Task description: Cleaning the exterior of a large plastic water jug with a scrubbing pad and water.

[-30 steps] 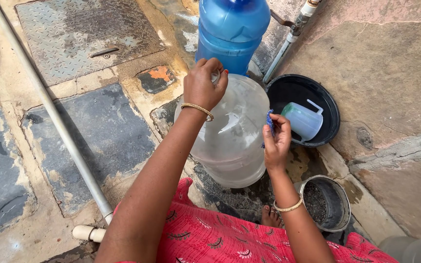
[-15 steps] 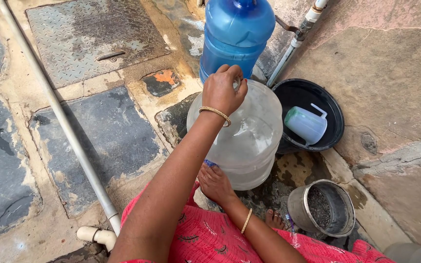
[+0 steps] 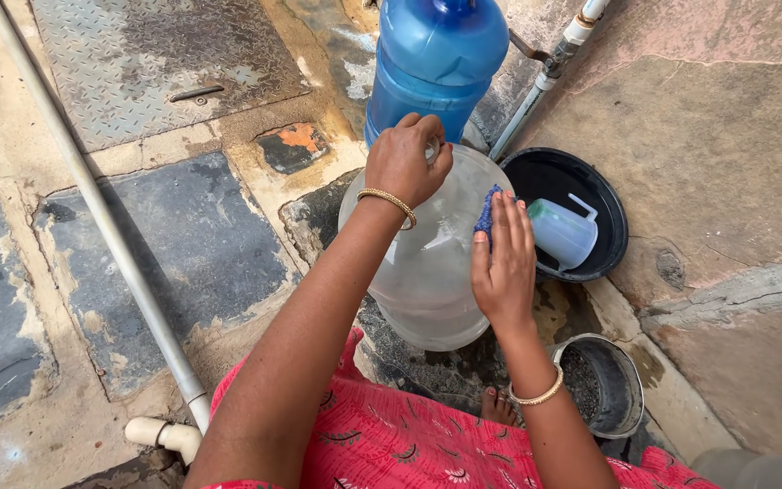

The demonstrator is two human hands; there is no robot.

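Note:
A large clear water jug (image 3: 427, 263) stands on the wet stone ground in front of me. My left hand (image 3: 405, 161) grips the jug's neck at its top. My right hand (image 3: 502, 258) presses a blue scrubbing cloth (image 3: 487, 212) flat against the jug's right side. A bigger blue water jug (image 3: 434, 63) stands just behind the clear one.
A black basin (image 3: 581, 181) holding a pale plastic mug (image 3: 561, 233) sits right of the jugs. A small metal bucket (image 3: 604, 385) is near my right foot. A white pipe (image 3: 106, 226) runs along the ground on the left; a metal hatch (image 3: 156, 63) lies beyond it.
My right hand dropped low to the jug's base, then came back up onto its right side with the blue cloth. My left hand has stayed on the neck.

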